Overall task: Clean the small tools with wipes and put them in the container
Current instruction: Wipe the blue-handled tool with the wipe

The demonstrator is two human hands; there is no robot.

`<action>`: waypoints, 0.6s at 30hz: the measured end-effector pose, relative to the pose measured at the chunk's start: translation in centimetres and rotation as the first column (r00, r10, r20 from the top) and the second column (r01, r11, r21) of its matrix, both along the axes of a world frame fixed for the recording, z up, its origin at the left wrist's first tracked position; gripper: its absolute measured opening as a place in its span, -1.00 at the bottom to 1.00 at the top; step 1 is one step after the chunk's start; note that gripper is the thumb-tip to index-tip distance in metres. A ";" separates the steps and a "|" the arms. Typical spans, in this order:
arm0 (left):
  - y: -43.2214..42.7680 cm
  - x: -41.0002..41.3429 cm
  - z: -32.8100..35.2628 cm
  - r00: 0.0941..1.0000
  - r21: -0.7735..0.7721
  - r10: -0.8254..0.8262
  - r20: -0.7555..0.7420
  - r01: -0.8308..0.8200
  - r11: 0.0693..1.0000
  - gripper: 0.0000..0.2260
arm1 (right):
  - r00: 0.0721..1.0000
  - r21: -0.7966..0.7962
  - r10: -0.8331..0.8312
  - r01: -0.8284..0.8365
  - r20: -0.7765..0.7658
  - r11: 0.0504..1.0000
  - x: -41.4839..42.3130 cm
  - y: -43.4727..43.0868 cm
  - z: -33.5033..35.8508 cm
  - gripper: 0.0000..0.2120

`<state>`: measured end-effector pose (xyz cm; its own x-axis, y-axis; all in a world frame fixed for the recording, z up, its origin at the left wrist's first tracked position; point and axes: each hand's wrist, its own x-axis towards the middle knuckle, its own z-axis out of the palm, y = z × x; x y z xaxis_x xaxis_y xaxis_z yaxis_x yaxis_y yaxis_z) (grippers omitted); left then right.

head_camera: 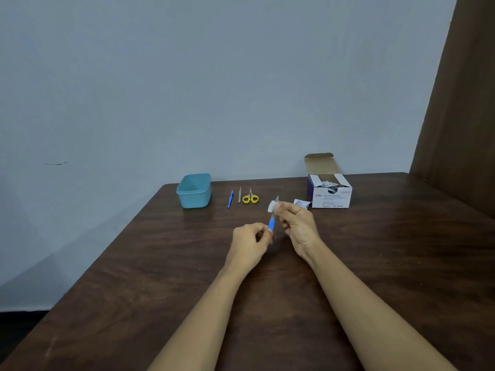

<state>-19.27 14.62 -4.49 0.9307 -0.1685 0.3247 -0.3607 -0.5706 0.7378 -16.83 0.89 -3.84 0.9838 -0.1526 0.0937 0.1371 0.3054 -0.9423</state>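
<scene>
My left hand (250, 238) pinches the blue handle of a small metal-bladed tool (272, 222), held upright above the table. My right hand (296, 222) pinches a white wipe (271, 206) around the tool's blade, whose tip pokes out above the wipe. Farther back lie a thin blue tool (230, 199), a grey metal file (239, 195) and small yellow-handled scissors (250, 198), side by side. A light blue plastic container (194, 190) stands open to their left.
An open box of alcohol swabs (330, 194) stands at the back right, with a torn swab packet (302, 204) beside it. The dark wooden table (160, 277) meets a pale wall behind; a brown panel (460, 103) rises on the right.
</scene>
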 end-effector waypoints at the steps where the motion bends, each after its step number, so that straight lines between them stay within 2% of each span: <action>1: 0.0 0.0 0.1 1.000 0.009 0.002 -0.003 -0.002 1.000 -0.82 | 1.000 -0.038 -0.022 0.023 0.018 0.999 -0.1 0.1 0.1 -0.90; 5: 0.0 -0.2 0.2 1.000 0.014 0.000 0.003 0.000 1.000 -0.83 | 0.994 -0.141 -0.072 0.083 0.080 0.987 -0.2 0.5 0.1 -0.85; 8: 0.0 -0.2 0.3 1.000 0.021 0.010 0.009 -0.010 1.000 -0.83 | 0.995 -0.107 -0.080 0.085 0.053 0.991 -0.3 0.7 0.1 -0.84; 13: -0.2 -0.4 0.4 1.000 0.056 -0.010 -0.021 0.011 0.998 -0.84 | 0.991 0.039 -0.137 0.137 0.001 0.990 -0.2 0.3 0.1 -0.91; 18: -0.2 -0.4 0.6 0.999 0.114 -0.019 -0.040 0.024 0.993 -0.85 | 0.986 -0.007 -0.165 0.165 0.007 0.986 -0.3 0.4 0.5 -0.89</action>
